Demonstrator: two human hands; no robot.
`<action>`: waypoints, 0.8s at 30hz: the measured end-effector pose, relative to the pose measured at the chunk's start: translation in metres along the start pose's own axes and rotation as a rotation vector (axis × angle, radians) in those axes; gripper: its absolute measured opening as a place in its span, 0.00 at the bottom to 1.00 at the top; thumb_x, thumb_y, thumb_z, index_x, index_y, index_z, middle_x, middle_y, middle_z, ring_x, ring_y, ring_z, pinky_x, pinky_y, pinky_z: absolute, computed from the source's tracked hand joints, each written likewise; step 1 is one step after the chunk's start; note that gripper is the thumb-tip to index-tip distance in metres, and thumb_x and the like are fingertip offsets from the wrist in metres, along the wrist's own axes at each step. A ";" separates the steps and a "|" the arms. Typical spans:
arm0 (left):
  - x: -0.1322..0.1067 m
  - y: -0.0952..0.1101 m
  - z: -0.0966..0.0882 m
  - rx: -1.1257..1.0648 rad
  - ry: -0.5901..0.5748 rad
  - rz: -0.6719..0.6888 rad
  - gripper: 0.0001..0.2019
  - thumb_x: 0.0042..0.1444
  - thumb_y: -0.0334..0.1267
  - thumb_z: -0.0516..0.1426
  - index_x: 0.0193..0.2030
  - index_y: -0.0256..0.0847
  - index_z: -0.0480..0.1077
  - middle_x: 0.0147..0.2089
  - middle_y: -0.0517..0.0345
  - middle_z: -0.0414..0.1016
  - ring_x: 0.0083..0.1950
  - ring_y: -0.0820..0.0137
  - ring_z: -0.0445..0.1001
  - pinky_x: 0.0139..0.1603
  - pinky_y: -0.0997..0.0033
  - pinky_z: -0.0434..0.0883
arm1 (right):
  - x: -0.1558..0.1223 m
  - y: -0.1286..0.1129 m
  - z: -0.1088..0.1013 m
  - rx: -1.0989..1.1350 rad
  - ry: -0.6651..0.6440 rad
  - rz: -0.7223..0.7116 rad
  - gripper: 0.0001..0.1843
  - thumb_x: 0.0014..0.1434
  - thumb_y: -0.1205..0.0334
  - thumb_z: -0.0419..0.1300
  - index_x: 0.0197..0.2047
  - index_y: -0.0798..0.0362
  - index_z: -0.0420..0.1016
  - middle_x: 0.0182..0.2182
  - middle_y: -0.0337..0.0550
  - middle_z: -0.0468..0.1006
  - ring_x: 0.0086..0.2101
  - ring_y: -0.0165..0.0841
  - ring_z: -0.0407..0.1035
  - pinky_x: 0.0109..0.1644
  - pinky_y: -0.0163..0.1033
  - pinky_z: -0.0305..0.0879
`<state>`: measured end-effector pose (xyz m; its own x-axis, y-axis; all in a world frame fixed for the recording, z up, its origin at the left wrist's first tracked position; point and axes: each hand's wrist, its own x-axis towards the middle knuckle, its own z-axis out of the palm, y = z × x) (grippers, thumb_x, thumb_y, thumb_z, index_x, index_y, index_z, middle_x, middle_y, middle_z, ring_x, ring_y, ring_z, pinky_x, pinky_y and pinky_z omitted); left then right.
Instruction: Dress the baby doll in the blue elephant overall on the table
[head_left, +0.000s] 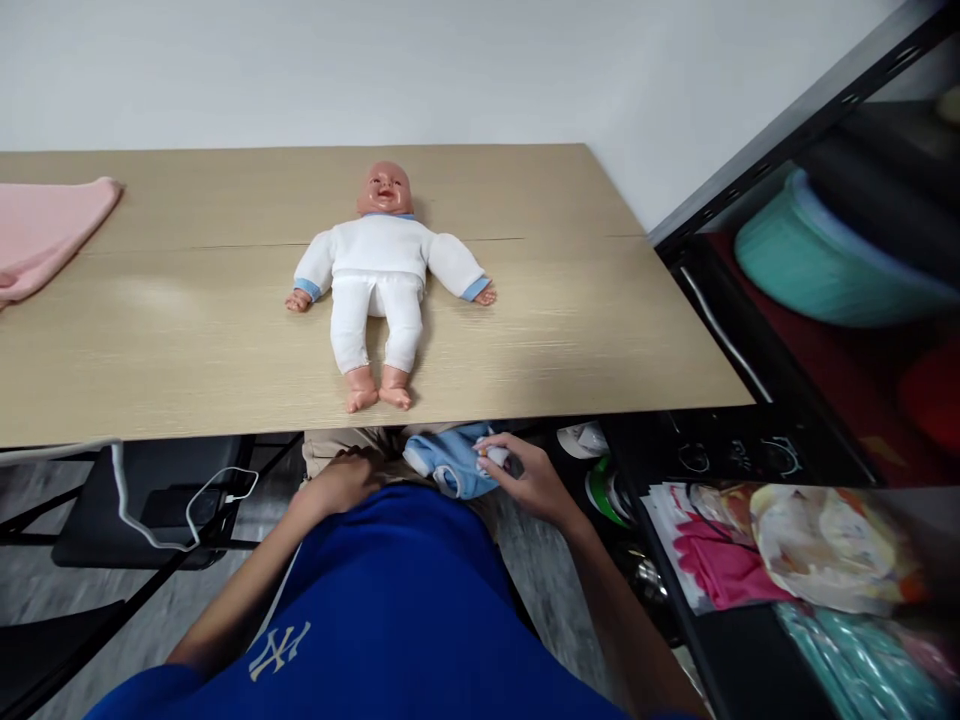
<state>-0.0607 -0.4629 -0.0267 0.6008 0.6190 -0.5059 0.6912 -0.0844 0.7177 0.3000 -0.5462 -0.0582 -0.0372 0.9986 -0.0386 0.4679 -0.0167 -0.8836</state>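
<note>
A baby doll (379, 250) in a white top and white trousers with blue cuffs lies on its back on the wooden table (570, 330). Its bare feet point toward me, close to the front edge. Below that edge, a light blue doll garment (454, 455) with white trim rests on my lap. My right hand (529, 475) is closed at its right side, thumb and fingers around a whitish bit; whether this bit belongs to the garment is unclear. Lying flat on my thigh, my left hand (349, 482) holds nothing visible.
Pink cloth (52, 230) lies at the table's left end. A white cable (120, 500) hangs by a black chair (150, 520). To the right, a black shelf unit holds a teal basin (840, 260), pink cloth (724, 565) and plastic-wrapped packs (862, 660).
</note>
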 end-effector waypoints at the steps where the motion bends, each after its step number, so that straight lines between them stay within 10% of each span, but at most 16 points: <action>1: -0.017 0.009 -0.011 -0.001 -0.034 0.051 0.17 0.69 0.56 0.69 0.54 0.47 0.83 0.56 0.45 0.90 0.62 0.45 0.87 0.66 0.52 0.80 | -0.006 -0.021 -0.003 -0.036 -0.008 -0.073 0.19 0.72 0.42 0.72 0.58 0.43 0.89 0.52 0.49 0.93 0.44 0.44 0.86 0.47 0.49 0.84; 3: -0.042 0.034 -0.030 -0.004 -0.160 0.316 0.18 0.76 0.56 0.66 0.64 0.50 0.81 0.62 0.49 0.88 0.63 0.52 0.87 0.67 0.53 0.81 | -0.008 -0.062 -0.011 -0.066 0.045 -0.190 0.21 0.71 0.44 0.75 0.62 0.40 0.89 0.51 0.48 0.92 0.45 0.46 0.86 0.50 0.52 0.87; 9: -0.024 0.108 -0.075 -0.013 0.198 0.874 0.41 0.66 0.53 0.78 0.81 0.58 0.70 0.80 0.43 0.75 0.81 0.43 0.74 0.82 0.38 0.73 | 0.034 -0.152 -0.045 -0.111 0.044 -0.507 0.21 0.67 0.41 0.81 0.60 0.32 0.90 0.48 0.43 0.91 0.53 0.50 0.85 0.63 0.61 0.87; 14: 0.012 0.128 -0.108 -0.130 0.116 0.863 0.23 0.67 0.51 0.77 0.64 0.50 0.80 0.58 0.50 0.86 0.55 0.56 0.85 0.45 0.63 0.81 | 0.071 -0.195 -0.066 -0.031 0.056 -0.685 0.24 0.68 0.47 0.82 0.64 0.32 0.88 0.53 0.43 0.90 0.62 0.50 0.83 0.73 0.61 0.82; 20: 0.003 0.135 -0.122 -0.136 0.206 1.002 0.10 0.71 0.46 0.72 0.46 0.48 0.77 0.58 0.49 0.79 0.63 0.54 0.79 0.59 0.55 0.81 | 0.081 -0.211 -0.063 0.113 -0.010 -0.554 0.28 0.68 0.41 0.82 0.66 0.37 0.86 0.54 0.42 0.89 0.50 0.42 0.85 0.51 0.45 0.89; 24: 0.006 0.125 -0.117 -0.356 0.107 0.929 0.17 0.72 0.52 0.72 0.51 0.49 0.71 0.47 0.57 0.74 0.47 0.64 0.77 0.45 0.65 0.77 | 0.083 -0.218 -0.057 0.073 0.013 -0.547 0.29 0.66 0.41 0.83 0.65 0.39 0.87 0.51 0.41 0.88 0.43 0.37 0.85 0.47 0.41 0.85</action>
<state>-0.0177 -0.3787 0.1158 0.7901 0.4948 0.3618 -0.2054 -0.3425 0.9168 0.2452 -0.4563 0.1581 -0.2468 0.8632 0.4403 0.3214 0.5016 -0.8032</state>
